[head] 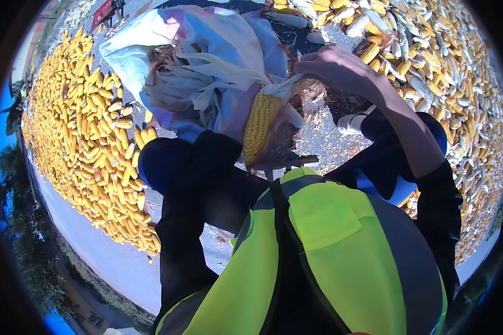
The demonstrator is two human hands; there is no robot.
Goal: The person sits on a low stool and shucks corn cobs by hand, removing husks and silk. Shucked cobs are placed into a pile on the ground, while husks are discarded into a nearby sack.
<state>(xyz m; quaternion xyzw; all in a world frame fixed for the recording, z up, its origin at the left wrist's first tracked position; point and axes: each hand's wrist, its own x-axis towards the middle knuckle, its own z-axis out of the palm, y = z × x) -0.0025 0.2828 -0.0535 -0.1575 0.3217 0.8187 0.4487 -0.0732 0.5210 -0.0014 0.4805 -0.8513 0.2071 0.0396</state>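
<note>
A yellow ear of corn point(260, 125) hangs tilted in front of me, its tip pointing towards my body and its kernels bare. My left hand point(241, 115) is wrapped around it from the left and beneath. Pale husk point(287, 85) stretches from the upper end of the ear to my right hand point(333, 69), whose fingers are pinched on it. Just beyond my left hand lies a white woven sack point(222, 35) with its mouth spread, holding loose husks point(184, 83) and brown corn silk.
Husked ears point(96, 155) form a wide pile on the left. Ears with pale husks point(427, 75) cover the ground on the right. Between my knees, a small stool edge point(287, 162) shows above pavement point(331, 142) strewn with scraps. A red sign point(105, 14) stands at the upper left.
</note>
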